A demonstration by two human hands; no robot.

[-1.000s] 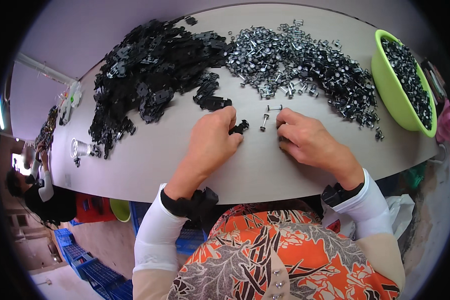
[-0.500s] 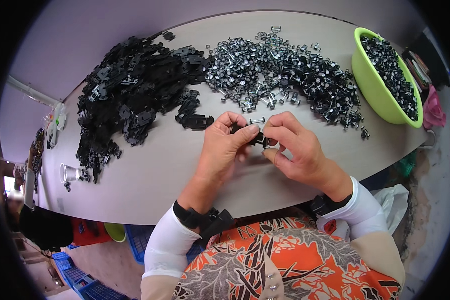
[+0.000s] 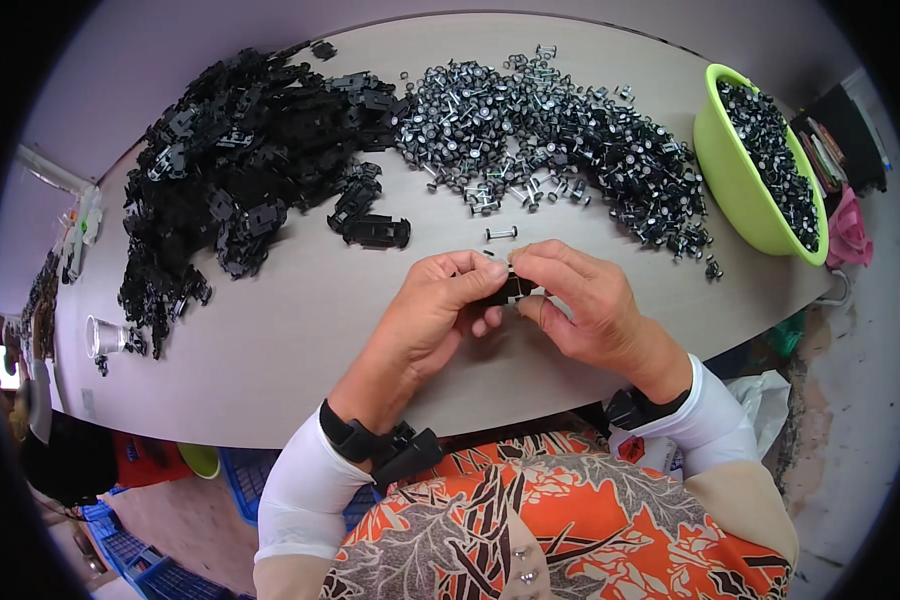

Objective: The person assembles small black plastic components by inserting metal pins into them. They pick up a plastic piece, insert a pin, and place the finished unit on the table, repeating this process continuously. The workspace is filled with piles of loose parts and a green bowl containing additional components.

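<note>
Between both hands, just above the table, is a black plastic toy car chassis [image 3: 513, 291], partly hidden by the fingers. My left hand [image 3: 422, 310] is closed around its left part, thumb on top. At the other end, my right hand [image 3: 592, 312] pinches with thumb and fingertips; a thin pale bar, perhaps an axle, shows by those fingertips. One loose wheel axle [image 3: 501, 233], a short metal rod with a small black wheel at each end, lies just beyond the fingers. A single black chassis [image 3: 378, 232] rests farther left, at the edge of a heap.
A large heap of black chassis [image 3: 260, 150] covers the left back of the table [image 3: 300, 375]. Beside it spreads a pile of wheel axles [image 3: 480, 125]. A green basin [image 3: 740, 195] full of axles stands at right. A clear cup [image 3: 103, 337] sits far left.
The view has shifted slightly, so the table things appear farther left. The loose axle now shows apart from my fingers. My right fingertips have closed in over the chassis end.
</note>
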